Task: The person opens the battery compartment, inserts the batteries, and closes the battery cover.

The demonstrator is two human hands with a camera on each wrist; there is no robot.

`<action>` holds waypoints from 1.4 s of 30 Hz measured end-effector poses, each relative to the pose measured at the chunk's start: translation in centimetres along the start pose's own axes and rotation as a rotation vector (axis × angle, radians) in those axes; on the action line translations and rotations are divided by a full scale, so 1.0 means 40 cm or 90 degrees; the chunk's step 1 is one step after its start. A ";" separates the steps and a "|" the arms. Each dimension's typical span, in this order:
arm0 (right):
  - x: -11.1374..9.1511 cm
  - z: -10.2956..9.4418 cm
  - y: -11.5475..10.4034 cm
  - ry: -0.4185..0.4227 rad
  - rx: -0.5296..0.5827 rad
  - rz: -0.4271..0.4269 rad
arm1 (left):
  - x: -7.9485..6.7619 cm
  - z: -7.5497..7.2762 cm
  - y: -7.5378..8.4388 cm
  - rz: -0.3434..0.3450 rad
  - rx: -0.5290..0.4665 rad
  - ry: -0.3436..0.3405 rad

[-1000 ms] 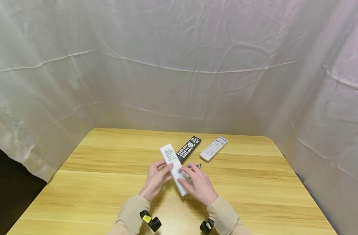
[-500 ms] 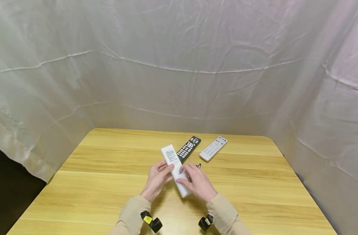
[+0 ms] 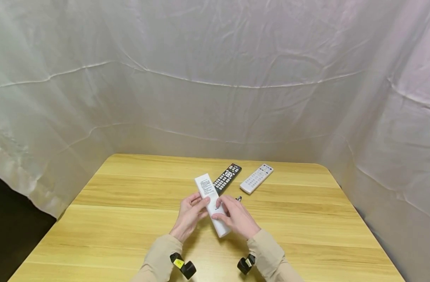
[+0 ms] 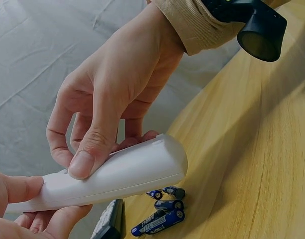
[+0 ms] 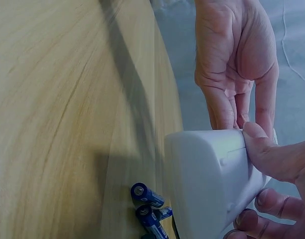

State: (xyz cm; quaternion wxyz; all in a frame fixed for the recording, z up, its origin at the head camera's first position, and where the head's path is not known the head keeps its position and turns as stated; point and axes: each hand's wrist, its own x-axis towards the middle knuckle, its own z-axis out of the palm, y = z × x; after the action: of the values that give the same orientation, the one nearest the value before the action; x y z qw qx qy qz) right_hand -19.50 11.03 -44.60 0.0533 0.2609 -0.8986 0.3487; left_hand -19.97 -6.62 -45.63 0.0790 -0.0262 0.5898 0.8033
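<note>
A white remote control is held face down and tilted, its printed label showing in the head view. My left hand grips its side, thumb on the back and fingers beneath. My right hand has thumb and curled fingers on the lower back, at a small dark mark. In the left wrist view the right thumb presses the white casing. The casing's end, with a seam line, faces the right wrist view. Several blue batteries lie on the table below the remote, mostly hidden in the head view.
Behind the held remote lies a black remote, partly covered by it. A second white remote lies face up to its right. Both rest on the wooden table, with a pale curtain around its back and sides.
The held remote has shifted slightly right and toward me. My right hand has edged left over its back, thumb and fingers bent a little more. The other remotes have not moved.
</note>
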 end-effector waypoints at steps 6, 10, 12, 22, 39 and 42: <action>0.001 -0.001 0.001 -0.007 0.004 0.004 | 0.000 0.002 0.000 0.001 -0.006 0.002; 0.003 0.001 0.002 -0.015 0.008 0.019 | -0.001 0.004 0.000 0.003 -0.006 -0.001; 0.002 0.001 0.003 -0.019 0.008 0.024 | -0.001 0.004 0.000 0.004 -0.005 -0.001; -0.002 0.001 -0.002 -0.029 0.008 0.048 | 0.001 0.001 -0.007 0.004 -0.004 0.007; -0.018 -0.005 -0.023 0.027 -0.065 0.003 | 0.006 0.000 -0.012 0.015 -0.018 0.037; -0.023 -0.004 -0.025 0.044 -0.061 0.000 | 0.006 0.000 -0.013 0.010 -0.020 0.043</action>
State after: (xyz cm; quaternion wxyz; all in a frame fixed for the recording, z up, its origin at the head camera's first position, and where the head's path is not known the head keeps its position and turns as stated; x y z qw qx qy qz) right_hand -18.24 10.91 -44.14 0.0967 0.2461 -0.9118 0.3142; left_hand -20.14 -6.45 -46.17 0.0519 -0.0500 0.5794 0.8119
